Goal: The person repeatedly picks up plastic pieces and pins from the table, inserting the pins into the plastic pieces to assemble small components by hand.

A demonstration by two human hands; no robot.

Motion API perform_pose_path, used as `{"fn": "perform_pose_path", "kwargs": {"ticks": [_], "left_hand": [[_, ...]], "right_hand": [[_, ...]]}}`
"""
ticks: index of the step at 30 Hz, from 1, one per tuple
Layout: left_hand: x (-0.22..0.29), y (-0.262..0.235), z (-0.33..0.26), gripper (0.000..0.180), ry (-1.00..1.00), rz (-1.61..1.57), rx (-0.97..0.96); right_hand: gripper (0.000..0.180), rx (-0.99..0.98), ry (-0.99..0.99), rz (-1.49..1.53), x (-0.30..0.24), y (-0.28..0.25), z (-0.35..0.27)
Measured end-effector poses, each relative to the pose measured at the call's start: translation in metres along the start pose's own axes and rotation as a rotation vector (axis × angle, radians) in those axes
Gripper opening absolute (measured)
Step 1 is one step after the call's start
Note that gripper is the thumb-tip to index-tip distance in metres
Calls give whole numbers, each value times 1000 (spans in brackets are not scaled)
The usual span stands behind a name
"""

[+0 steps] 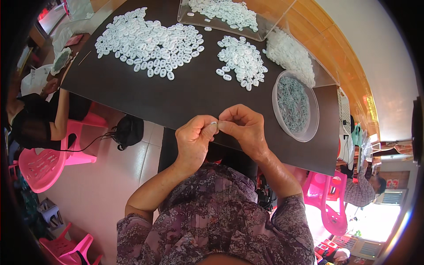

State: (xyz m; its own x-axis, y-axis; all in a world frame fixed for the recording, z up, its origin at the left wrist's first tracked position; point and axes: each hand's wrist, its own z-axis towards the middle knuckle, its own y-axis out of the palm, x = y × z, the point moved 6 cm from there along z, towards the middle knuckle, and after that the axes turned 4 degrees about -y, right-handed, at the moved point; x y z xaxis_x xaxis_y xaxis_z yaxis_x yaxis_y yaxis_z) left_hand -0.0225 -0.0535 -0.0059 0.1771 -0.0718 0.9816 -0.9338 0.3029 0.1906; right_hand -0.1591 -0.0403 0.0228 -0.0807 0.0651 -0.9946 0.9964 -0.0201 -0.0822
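My left hand (193, 139) is closed in a pinch on a small white oval plastic piece (214, 123), just above the table's near edge. Meeting it at the fingertips, my right hand (247, 130) is pinched too, on something too small to make out. Beyond them lies a broad pile of white oval pieces with two holes each (150, 42). A smaller pile of like pieces (242, 61) is further right. A round clear tub (315, 117) of small grey-green metal parts (292, 104) stands to the right of my right hand.
At the back of the dark table (176, 99), a clear tray (260, 36) holds more white pieces, beside a heap of whitish bits (289, 53). A person (42, 115) sits at the left near a pink chair (42, 168). Another pink chair (333, 216) stands at right.
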Motion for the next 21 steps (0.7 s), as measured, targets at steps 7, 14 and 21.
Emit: {"fn": "perform_pose_path", "kwargs": {"ticks": [7,14,21], "left_hand": [[-8,0,6,11,-138,-287,-13],[-5,2,6,10,-125,-225,19],[-2,0,6,7,12,-53,109]], "right_hand": [[10,3,-108,20,-6,1,2],[8,28,-148,-94,-2,5,3],[10,135,-340,-409,-8,6,0]]}}
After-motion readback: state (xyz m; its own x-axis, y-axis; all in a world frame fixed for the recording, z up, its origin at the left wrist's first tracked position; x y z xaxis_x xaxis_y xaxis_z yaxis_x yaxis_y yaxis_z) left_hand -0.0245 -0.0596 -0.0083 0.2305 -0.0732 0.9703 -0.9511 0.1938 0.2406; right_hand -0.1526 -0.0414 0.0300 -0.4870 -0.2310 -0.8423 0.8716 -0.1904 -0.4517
